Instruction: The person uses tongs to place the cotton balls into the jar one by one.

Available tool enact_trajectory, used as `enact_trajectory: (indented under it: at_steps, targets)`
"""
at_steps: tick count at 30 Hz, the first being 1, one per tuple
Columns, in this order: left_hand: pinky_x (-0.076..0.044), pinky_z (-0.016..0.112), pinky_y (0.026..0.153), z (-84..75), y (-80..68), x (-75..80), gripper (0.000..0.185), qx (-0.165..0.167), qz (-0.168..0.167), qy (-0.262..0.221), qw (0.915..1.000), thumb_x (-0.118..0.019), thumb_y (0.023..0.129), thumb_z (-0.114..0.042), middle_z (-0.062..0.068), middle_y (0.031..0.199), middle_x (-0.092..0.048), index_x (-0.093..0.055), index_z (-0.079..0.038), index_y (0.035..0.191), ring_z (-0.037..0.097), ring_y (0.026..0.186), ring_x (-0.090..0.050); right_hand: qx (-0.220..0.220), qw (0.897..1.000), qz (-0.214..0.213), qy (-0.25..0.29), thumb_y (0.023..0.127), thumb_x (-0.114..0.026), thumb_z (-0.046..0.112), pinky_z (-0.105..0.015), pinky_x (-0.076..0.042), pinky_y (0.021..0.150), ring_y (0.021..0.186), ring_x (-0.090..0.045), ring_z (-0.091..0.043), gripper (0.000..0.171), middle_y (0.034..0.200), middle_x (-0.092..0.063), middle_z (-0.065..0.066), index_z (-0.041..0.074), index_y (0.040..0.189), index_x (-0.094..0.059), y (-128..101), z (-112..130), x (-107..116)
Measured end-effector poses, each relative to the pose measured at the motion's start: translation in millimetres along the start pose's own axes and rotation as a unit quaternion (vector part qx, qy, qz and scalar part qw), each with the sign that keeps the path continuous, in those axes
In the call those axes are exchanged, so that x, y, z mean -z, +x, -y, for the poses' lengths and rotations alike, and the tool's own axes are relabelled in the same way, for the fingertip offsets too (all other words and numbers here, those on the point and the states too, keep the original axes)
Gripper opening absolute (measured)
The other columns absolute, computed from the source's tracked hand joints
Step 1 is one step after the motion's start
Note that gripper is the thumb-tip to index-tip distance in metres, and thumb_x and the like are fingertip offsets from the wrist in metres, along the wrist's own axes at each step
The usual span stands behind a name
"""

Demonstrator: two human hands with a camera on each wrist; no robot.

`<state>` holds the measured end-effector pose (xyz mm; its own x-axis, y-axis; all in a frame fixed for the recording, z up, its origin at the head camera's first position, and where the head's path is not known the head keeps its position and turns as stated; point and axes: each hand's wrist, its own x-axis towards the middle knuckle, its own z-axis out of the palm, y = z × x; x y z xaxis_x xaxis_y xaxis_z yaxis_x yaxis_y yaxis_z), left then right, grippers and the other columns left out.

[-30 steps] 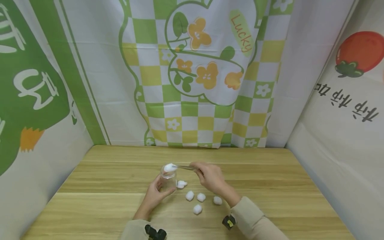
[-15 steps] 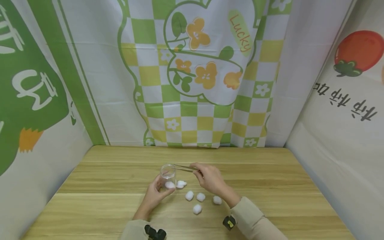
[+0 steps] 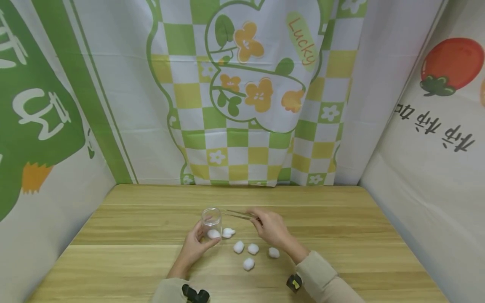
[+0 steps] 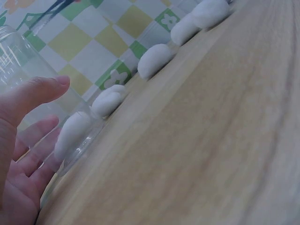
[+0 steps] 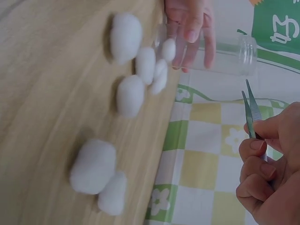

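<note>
A small clear glass jar stands upright on the wooden table, and my left hand grips it from the near side. One white cotton ball lies at the jar's bottom, also seen through the glass as the cotton ball in the left wrist view. My right hand pinches metal tweezers just right of the jar's mouth. The tweezers have their tips slightly apart and hold nothing. Several loose cotton balls lie on the table between my hands.
One cotton ball lies right against the jar's base, with others strung out to its right. Printed cloth walls close in the table at the back and on both sides.
A second ago the tweezers held a cotton ball over the jar's mouth. That ball now lies inside the jar, and my right hand has drawn the empty tweezers slightly back to the right.
</note>
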<state>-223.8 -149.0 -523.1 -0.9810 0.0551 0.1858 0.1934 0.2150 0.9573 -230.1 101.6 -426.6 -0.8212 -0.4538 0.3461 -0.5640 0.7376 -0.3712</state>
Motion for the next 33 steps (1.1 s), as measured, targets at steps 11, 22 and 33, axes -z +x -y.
enact_trajectory:
  at_steps: [11, 22, 33]
  targets:
    - [-0.039, 0.054, 0.114, 2.2, -0.1, 0.6, 0.072, 0.001, -0.002, 0.007, 1.0000, -0.078, 0.078, -0.007, 0.023, 0.143, -0.050, -0.044, -0.004, 0.141, 0.041, 0.132, -0.049, 0.040, 0.999, -0.008, -0.029, 0.092, -0.061, 0.010, -0.012, -0.025, 0.043, 0.052, -0.033, 0.001, 0.019, 0.065, -0.063, 0.000, 0.009, 0.111, -0.065, -8, -16, -19]
    - [-0.038, 0.053, 0.115, 2.5, 0.0, 0.8, 0.073, 0.005, 0.000, 0.009, 0.9999, -0.078, 0.078, -0.008, 0.022, 0.144, -0.050, -0.043, -0.005, 0.142, 0.040, 0.133, -0.049, 0.008, 1.000, 0.015, -0.027, 0.091, -0.062, 0.010, -0.013, -0.022, 0.039, 0.047, -0.031, 0.000, 0.019, 0.063, -0.058, 0.002, 0.013, 0.110, -0.065, -11, -21, -29]
    - [-0.037, 0.053, 0.116, 1.9, 0.9, 0.9, 0.074, 0.008, 0.006, 0.010, 0.9999, -0.077, 0.079, -0.009, 0.022, 0.145, -0.048, -0.041, -0.003, 0.143, 0.040, 0.136, -0.046, -0.002, 0.999, 0.039, -0.025, 0.092, -0.062, 0.012, -0.011, -0.023, 0.039, 0.046, -0.030, 0.001, 0.021, 0.065, -0.061, 0.001, 0.013, 0.112, -0.066, -12, -24, -35]
